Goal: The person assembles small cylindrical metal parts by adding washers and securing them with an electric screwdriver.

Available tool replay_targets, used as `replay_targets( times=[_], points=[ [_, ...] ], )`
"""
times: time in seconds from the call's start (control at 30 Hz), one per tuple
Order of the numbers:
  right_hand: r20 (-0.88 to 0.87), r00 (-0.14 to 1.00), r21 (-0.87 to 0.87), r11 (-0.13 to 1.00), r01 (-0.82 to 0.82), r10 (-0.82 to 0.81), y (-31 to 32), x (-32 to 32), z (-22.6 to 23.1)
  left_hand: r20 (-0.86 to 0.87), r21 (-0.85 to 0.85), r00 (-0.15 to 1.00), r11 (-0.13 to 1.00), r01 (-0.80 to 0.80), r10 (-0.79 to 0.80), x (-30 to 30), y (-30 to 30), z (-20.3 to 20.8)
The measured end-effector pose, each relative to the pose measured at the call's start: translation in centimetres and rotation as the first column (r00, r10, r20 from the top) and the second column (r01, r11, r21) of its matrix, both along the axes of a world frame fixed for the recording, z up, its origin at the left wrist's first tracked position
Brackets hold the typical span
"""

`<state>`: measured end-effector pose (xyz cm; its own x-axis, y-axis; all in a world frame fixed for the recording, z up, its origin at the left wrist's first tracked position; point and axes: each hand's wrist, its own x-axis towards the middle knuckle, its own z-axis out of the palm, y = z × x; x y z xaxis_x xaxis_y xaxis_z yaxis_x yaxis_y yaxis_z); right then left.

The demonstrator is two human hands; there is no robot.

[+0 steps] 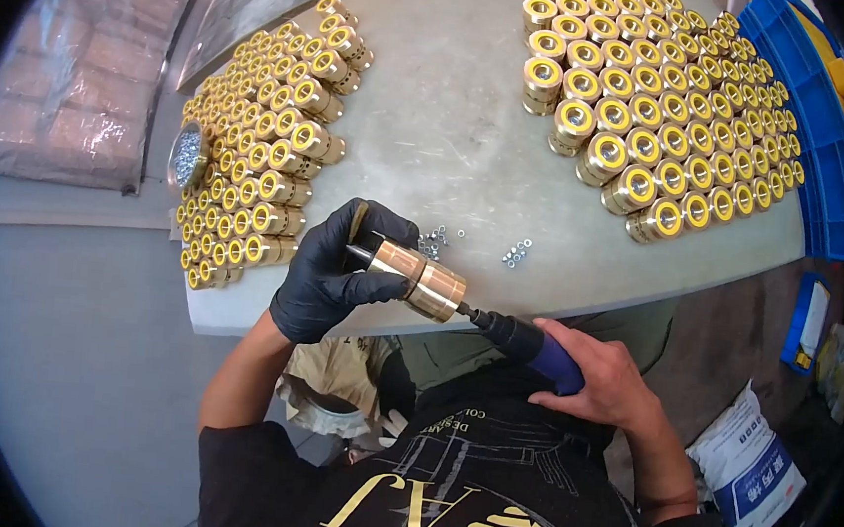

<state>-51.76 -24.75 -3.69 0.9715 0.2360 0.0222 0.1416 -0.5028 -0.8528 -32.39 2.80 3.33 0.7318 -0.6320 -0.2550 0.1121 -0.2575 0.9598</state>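
Note:
My left hand (314, 280), in a black glove, is closed around a brass cylinder (430, 286) tilted above the table's near edge. A dark pointed tip sticks out of the cylinder's upper left end, between my thumb and fingers. My bare right hand (604, 375) grips a purple and black electric screwdriver (520, 339). Its bit reaches the cylinder's lower right end; how deep it goes is hidden. Just beyond the cylinder lie small silver nuts (434, 239), with another small cluster of nuts (517, 253) to the right.
Brass cylinders with yellow rings (273, 143) crowd the table's left side, beside a bowl of small metal parts (190, 156). More yellow-ringed cylinders (644, 108) stand in rows at right, before a blue crate (817, 126). A white and blue sack (748, 477) rests at lower right.

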Motion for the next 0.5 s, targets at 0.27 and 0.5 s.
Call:
replay_targets(
  times=[0.27,0.5],
  points=[
    [-0.043,0.999,0.038,0.999,-0.025,0.027,-0.2,0.1,0.3,0.131,0.007,0.988,0.997,0.080,-0.080,0.3,-0.1,-0.5],
    [-0.177,0.978,0.196,0.978,-0.073,0.108,-0.3,-0.1,0.2,0.222,-0.022,0.964,0.987,0.157,-0.148,0.7,0.3,-1.1]
  ],
)
